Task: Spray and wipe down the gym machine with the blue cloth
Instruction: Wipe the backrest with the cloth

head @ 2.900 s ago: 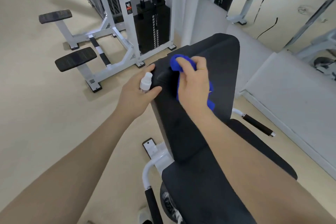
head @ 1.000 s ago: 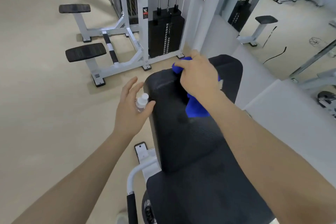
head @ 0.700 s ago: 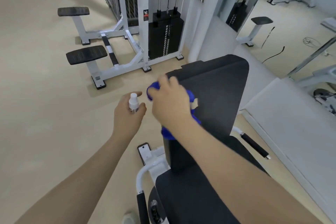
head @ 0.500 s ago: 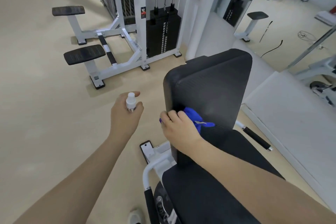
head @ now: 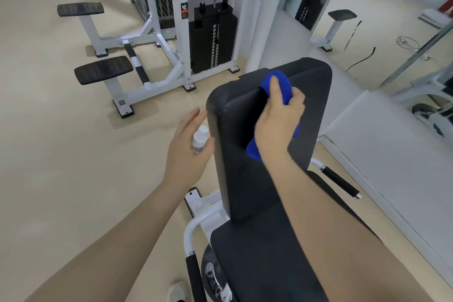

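Two hands work at one machine; the right hand (head: pixel 277 127) is bunched round the blue cloth (head: pixel 278 86), thumb on top, and presses it against the far top part of the black back pad (head: pixel 308 115); a tail of cloth hangs below the wrist, on the near side. The left hand (head: pixel 188 152) holds the spray bottle (head: pixel 199 138) between thumb and palm, with the other fingers spread straight; it sits just left of the pad's left edge, the white cap pointing up and far.

That pad is the thing the next move turns on; its long axis runs near to far, rising away from the seat (head: pixel 264 262) below; the cloth is close to the far end, so nearly all the unwiped length lies near of the grip, toward the body; a pull straight back along that axis seems the natural stroke. The right hand is plainly the one on the surface; the left hand is nearer the pad's left flank and could spray it from where it is.

White frame tubes (head: pixel 190 233) and a black handle (head: pixel 340 182) flank the seat; a weight stack (head: pixel 213 39) stands far left.
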`<action>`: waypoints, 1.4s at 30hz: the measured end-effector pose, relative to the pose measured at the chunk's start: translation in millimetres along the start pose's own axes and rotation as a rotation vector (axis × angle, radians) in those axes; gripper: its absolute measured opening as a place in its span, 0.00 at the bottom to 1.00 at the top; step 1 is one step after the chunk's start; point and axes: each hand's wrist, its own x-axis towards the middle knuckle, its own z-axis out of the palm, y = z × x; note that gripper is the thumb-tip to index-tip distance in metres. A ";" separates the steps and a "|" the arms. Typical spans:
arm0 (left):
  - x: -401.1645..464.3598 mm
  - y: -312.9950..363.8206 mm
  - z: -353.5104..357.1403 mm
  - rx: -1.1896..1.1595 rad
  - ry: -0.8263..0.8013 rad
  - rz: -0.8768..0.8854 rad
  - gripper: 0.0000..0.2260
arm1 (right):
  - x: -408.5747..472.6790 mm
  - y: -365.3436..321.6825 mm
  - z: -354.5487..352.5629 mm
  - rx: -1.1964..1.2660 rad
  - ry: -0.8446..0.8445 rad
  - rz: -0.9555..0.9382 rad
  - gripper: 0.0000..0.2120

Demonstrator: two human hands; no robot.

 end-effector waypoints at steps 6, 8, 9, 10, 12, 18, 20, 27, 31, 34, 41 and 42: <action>-2.9 6.2 28.8 -0.042 0.029 -0.047 0.26 | -67.7 2.8 12.4 0.000 -0.152 -0.586 0.29; -6.9 9.6 34.2 -0.044 0.054 -0.101 0.27 | -51.6 23.3 7.3 -0.024 -0.149 -0.645 0.30; -8.3 10.6 36.5 -0.041 0.079 -0.122 0.28 | -38.2 33.5 3.5 -0.062 -0.117 -0.612 0.31; -9.1 11.5 39.3 -0.041 0.110 -0.138 0.28 | -22.4 45.0 0.0 -0.088 -0.091 -0.497 0.32; -10.2 15.5 45.1 -0.050 0.168 -0.170 0.27 | 11.9 65.6 -10.0 -0.110 -0.061 -0.166 0.32; -12.4 20.2 61.2 -0.081 0.297 -0.212 0.27 | 5.7 71.4 -2.0 -0.010 -0.090 -0.142 0.33; -13.3 19.9 63.6 -0.057 0.319 -0.183 0.28 | -37.1 71.1 4.4 -0.022 -0.175 -0.477 0.32; -15.2 15.8 64.7 0.073 0.292 -0.148 0.25 | -12.1 96.3 -1.2 -0.014 -0.227 -0.629 0.34; -26.9 19.3 71.9 0.093 0.368 -0.193 0.13 | 50.9 108.9 -25.4 0.047 -0.226 -0.019 0.30; -36.0 26.1 77.8 0.141 0.271 -0.184 0.10 | 42.8 104.2 -19.4 0.001 -0.180 -0.042 0.30; -47.8 31.1 103.8 0.050 0.073 -0.191 0.26 | -24.8 126.0 -0.5 -0.060 -0.291 -0.688 0.35; -48.2 30.1 105.2 0.075 0.058 -0.212 0.28 | -15.4 126.8 -1.0 -0.055 -0.271 -0.692 0.36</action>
